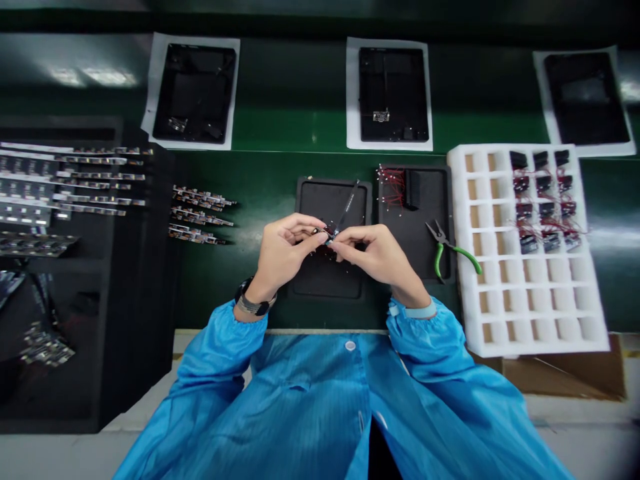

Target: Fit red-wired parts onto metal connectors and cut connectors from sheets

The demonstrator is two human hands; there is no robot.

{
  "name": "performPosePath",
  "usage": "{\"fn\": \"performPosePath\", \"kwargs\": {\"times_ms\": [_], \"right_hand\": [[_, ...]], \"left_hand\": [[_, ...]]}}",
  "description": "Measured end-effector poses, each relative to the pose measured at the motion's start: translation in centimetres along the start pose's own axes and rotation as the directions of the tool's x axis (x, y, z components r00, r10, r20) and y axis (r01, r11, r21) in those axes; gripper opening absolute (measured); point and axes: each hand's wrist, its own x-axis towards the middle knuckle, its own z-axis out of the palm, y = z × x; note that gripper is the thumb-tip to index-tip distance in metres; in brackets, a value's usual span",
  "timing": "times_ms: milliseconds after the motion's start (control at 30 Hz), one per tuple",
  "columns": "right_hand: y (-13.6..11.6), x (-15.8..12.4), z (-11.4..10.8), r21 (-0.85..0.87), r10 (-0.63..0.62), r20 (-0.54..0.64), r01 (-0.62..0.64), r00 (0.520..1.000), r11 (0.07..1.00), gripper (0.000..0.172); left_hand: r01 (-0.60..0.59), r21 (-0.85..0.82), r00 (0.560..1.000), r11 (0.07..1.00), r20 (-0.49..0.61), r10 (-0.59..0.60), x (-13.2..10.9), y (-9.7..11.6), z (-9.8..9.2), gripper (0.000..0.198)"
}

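Observation:
Over a shallow black tray (327,290), my two hands meet at a small circuit board with a dark strip-like cable (347,208) that slants up and to the right. My left hand (285,250) pinches the board from the left with thumb and fingers. From the right, my right hand (373,253) pinches at the same spot, where the cable meets the board. Fingertips hide most of the board, so its details cannot be made out. Small loose bits lie on the tray around the fingers.
Right: a second black tray (420,267) with a black part on red wires (411,190), green-handled pliers (443,247), and a white foam tray (543,337) of wired black parts. Left: stacked circuit boards (200,217) and a black rack (135,280). Behind: black panels (400,87) on white sheets.

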Motion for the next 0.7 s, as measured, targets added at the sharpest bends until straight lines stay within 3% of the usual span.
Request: {"fn": "performPosePath", "kwargs": {"times_ms": [167, 433, 700], "right_hand": [[0.22, -0.01, 0.08, -0.038, 0.003, 0.011, -0.003, 1.0, 0.999, 0.027], [0.09, -0.19, 0.44, -0.046, -0.022, -0.096, 0.017, 0.995, 0.999, 0.024], [0.12, -0.15, 0.52, -0.039, -0.011, -0.096, 0.008, 0.995, 0.999, 0.028]], "left_hand": [[-0.014, 0.024, 1.0, 1.0, -0.005, 0.014, -0.08, -0.09, 0.09, 0.019], [0.029, -0.068, 0.999, 0.997, -0.015, -0.03, 0.09, 0.16, 0.04, 0.021], [-0.01, -0.014, 0.998, 1.0, -0.063, 0.009, -0.16, -0.35, 0.51, 0.022]]}}
